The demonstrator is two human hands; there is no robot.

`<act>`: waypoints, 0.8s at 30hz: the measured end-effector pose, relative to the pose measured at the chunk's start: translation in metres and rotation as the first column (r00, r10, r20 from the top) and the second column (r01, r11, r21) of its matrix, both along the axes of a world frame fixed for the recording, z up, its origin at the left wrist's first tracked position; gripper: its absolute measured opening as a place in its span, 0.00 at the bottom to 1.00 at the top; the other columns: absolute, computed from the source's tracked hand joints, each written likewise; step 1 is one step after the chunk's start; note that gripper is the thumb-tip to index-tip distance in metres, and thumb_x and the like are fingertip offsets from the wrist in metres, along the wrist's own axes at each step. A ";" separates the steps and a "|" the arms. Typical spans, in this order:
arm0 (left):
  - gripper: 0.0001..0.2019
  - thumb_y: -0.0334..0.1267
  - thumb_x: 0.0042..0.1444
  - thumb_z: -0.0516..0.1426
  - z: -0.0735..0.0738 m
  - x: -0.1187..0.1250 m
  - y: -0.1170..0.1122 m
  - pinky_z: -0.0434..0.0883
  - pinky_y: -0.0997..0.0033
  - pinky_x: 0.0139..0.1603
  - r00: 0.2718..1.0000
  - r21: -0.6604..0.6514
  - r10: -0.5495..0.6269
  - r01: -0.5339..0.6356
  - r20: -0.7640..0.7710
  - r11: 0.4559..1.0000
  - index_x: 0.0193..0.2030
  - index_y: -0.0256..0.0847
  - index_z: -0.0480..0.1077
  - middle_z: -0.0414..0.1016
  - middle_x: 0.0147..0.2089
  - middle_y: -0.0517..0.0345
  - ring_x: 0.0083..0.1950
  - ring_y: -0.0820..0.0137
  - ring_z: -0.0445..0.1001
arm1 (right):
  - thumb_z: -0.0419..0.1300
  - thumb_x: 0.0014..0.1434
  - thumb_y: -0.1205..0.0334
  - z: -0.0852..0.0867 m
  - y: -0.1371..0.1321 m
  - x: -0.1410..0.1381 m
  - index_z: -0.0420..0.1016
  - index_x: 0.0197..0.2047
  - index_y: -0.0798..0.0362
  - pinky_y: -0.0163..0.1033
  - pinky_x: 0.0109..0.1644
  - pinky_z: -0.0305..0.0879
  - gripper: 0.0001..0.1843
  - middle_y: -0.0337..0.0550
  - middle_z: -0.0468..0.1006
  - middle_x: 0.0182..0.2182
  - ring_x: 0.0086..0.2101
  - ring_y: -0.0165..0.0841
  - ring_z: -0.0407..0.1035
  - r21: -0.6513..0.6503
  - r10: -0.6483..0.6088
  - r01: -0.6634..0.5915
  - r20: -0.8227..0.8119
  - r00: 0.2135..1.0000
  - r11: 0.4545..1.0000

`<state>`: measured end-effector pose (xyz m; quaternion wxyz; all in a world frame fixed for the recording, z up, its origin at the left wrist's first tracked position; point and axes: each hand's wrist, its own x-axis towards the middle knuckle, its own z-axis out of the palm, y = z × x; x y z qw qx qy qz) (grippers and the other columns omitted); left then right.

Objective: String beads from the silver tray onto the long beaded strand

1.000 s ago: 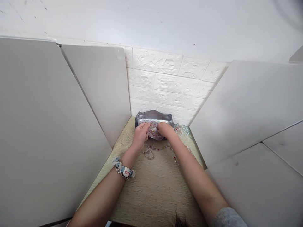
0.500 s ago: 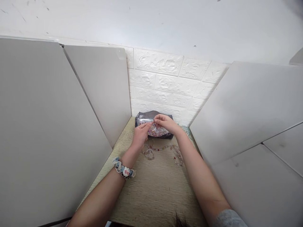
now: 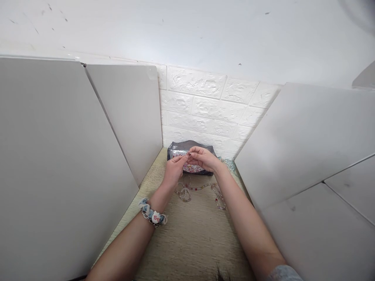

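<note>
A shiny silver bag (image 3: pixel 178 148) full of small coloured beads lies at the far end of a pale wood-grain table (image 3: pixel 193 238), against the brick-pattern wall. My left hand (image 3: pixel 175 168) and my right hand (image 3: pixel 203 157) meet just above the bag, fingertips pinched together on something too small to name, perhaps a bead or thread. A beaded string (image 3: pixel 202 189) trails loosely on the table below my hands. A blue bracelet with a white charm (image 3: pixel 152 214) circles my left wrist.
Tall white panels stand close on the left (image 3: pixel 73 164) and right (image 3: pixel 310 156), forming a narrow booth. A white brick-textured wall (image 3: pixel 205 105) closes the back. More pale beads (image 3: pixel 230 163) lie to the right of the bag.
Both hands have lifted out of the bead bag and come together above it in a pinch. The view has tilted slightly.
</note>
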<state>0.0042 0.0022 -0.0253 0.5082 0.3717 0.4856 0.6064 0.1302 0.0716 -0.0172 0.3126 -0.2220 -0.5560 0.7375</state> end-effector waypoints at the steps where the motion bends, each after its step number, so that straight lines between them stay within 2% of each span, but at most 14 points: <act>1: 0.12 0.44 0.42 0.58 0.001 0.000 0.000 0.42 0.81 0.12 1.000 0.001 -0.001 0.001 -0.003 1.000 0.27 0.35 0.68 0.47 0.10 0.72 0.12 0.83 0.43 | 0.63 0.44 0.61 0.000 0.000 0.000 0.65 0.32 0.56 0.31 0.37 0.66 0.13 0.37 0.71 0.28 0.29 0.23 0.69 -0.003 0.000 0.000 -0.006 1.000 1.000; 10: 0.12 0.44 0.42 0.58 0.002 0.000 -0.001 0.41 0.80 0.12 1.000 0.013 -0.006 0.007 -0.026 1.000 0.26 0.35 0.68 0.48 0.10 0.71 0.12 0.84 0.43 | 0.64 0.43 0.60 -0.003 -0.001 -0.001 0.63 0.32 0.55 0.32 0.37 0.66 0.15 0.35 0.70 0.27 0.29 0.23 0.68 -0.003 -0.020 0.020 -0.040 0.999 1.000; 19: 0.12 0.44 0.42 0.58 0.003 -0.001 -0.002 0.42 0.80 0.12 1.000 0.018 -0.004 0.005 -0.015 1.000 0.26 0.35 0.69 0.47 0.11 0.71 0.12 0.84 0.43 | 0.63 0.44 0.60 -0.009 0.000 -0.005 0.63 0.31 0.53 0.32 0.39 0.66 0.13 0.35 0.68 0.28 0.30 0.22 0.66 0.015 -0.025 0.026 -0.066 0.998 1.000; 24: 0.12 0.43 0.41 0.59 0.004 0.000 -0.002 0.42 0.80 0.12 1.000 0.016 -0.005 0.004 0.018 1.000 0.27 0.34 0.70 0.47 0.11 0.71 0.13 0.84 0.43 | 0.64 0.42 0.60 -0.010 -0.001 -0.008 0.62 0.31 0.53 0.33 0.40 0.66 0.16 0.35 0.68 0.30 0.32 0.24 0.66 -0.027 -0.048 0.046 -0.096 0.994 0.999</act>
